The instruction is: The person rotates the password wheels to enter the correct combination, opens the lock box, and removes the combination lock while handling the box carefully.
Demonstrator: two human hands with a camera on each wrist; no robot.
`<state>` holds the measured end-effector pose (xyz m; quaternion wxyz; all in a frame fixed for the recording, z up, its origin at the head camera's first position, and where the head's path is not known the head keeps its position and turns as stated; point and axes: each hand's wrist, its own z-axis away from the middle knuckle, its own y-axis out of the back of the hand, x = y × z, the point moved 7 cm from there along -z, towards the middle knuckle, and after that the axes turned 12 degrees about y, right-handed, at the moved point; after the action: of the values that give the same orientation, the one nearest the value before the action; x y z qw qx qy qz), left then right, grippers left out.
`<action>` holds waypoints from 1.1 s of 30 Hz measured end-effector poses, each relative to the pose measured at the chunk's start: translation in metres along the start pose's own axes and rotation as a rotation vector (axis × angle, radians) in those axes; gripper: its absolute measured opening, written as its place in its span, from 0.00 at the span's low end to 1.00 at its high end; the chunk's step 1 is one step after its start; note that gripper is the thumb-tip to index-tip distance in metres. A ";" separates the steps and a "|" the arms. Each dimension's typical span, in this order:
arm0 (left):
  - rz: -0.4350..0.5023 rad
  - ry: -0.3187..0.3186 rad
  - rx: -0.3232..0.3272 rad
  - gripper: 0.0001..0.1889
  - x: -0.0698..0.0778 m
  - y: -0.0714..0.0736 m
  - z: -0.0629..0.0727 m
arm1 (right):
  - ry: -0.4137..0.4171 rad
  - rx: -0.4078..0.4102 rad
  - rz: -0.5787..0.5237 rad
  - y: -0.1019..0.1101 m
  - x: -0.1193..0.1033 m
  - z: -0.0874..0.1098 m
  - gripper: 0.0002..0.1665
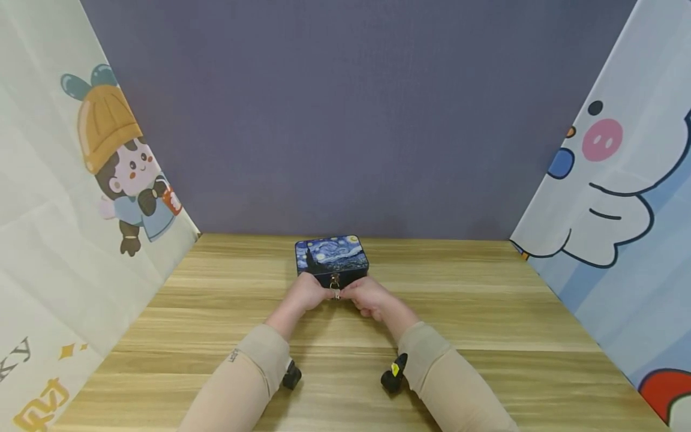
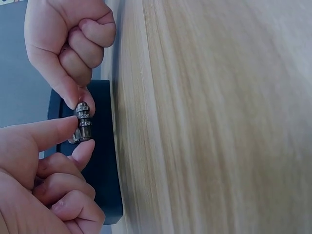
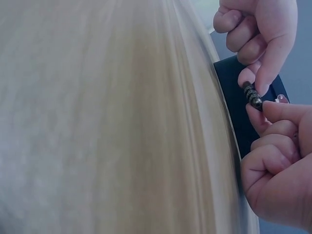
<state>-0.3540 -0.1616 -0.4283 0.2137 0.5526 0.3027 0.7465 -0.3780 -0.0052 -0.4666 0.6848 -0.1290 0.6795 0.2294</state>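
A box with a blue starry-night painting on its lid (image 1: pixel 333 254) stands closed on the table, its dark front facing me. From the gold-coloured clasp (image 1: pixel 335 279) at the front hangs a small combination padlock (image 2: pixel 84 121) with number dials along its body. My left hand (image 1: pixel 308 291) pinches one end of the padlock between thumb and index finger, the other fingers curled in. At the opposite end, my right hand (image 1: pixel 371 296) pinches it the same way. The digits on the dials are too small to read surely. The fingertips partly cover the padlock in the right wrist view.
The wood-grain table (image 1: pixel 459 312) spreads around the box. Behind it rises a grey-purple panel (image 1: pixel 356 120). Printed cartoon sheets stand at the left (image 1: pixel 48 180) and right (image 1: pixel 648 210). A small black device (image 1: pixel 292 375) sits by the left cuff, another (image 1: pixel 394 375) by the right.
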 end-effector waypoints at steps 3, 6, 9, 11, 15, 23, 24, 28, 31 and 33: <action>-0.008 0.012 -0.012 0.20 -0.002 0.000 0.000 | 0.005 -0.010 0.005 0.000 0.000 0.001 0.09; -0.013 0.014 -0.021 0.16 -0.002 -0.001 0.000 | 0.007 -0.012 0.010 0.002 0.002 0.001 0.09; -0.009 0.025 -0.040 0.15 -0.001 -0.002 0.002 | 0.001 -0.012 0.011 0.004 0.004 0.001 0.09; -0.002 0.029 -0.051 0.14 -0.001 -0.003 0.003 | -0.007 -0.011 0.009 0.006 0.006 0.001 0.09; 0.016 0.041 -0.065 0.14 0.000 -0.004 0.004 | -0.020 -0.006 0.011 0.007 0.007 0.001 0.10; 0.030 0.030 -0.065 0.25 0.001 -0.004 0.003 | -0.023 0.001 0.022 0.008 0.008 0.000 0.11; 0.033 0.032 -0.069 0.25 0.001 -0.004 0.003 | -0.022 0.001 0.022 0.008 0.008 0.000 0.10; 0.057 0.041 -0.082 0.24 -0.001 -0.005 0.002 | -0.022 0.001 0.024 0.009 0.009 0.000 0.09; 0.083 0.023 -0.064 0.21 -0.003 -0.004 0.002 | -0.019 -0.001 0.029 0.010 0.009 -0.001 0.09; 0.097 0.008 -0.049 0.20 -0.004 -0.002 0.001 | -0.018 -0.002 0.035 0.011 0.009 0.000 0.09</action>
<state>-0.3523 -0.1620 -0.4322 0.1894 0.5583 0.2580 0.7654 -0.3838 0.0049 -0.4739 0.6867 -0.1157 0.6752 0.2433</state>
